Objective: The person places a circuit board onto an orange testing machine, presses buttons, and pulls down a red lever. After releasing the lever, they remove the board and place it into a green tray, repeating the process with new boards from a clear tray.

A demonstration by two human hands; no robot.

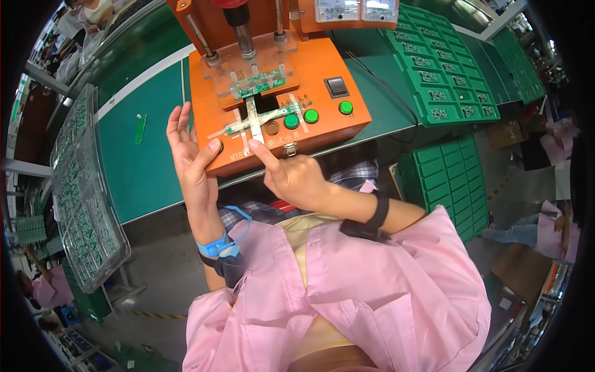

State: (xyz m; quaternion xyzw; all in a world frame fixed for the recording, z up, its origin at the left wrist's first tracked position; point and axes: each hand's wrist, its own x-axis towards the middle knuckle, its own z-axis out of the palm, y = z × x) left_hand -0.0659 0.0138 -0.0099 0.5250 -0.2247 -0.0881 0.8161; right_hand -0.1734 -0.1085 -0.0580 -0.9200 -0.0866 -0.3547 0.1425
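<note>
An orange test fixture (238, 158) stands on the bench in front of me. My left hand (193, 152) is at its left front corner, fingers stretched upward and apart, with the thumb on the box beside a dark round button (220, 147). My right hand (291, 177) reaches the front edge. Its index finger is extended onto a pale tape strip (256, 133), and its other fingers are curled. Tape also crosses a narrow green strip (273, 115) on the fixture's top. Behind it, a green circuit board (263, 85) lies at the clear plate (217, 82) under the press.
Green trays of circuit boards (446, 71) lie at the right, and stacked green trays (447, 180) stand below them. A clear tray of boards (87, 192) is at the left. One small green board (141, 128) lies on the bench. A black cable (396, 99) runs right of the fixture.
</note>
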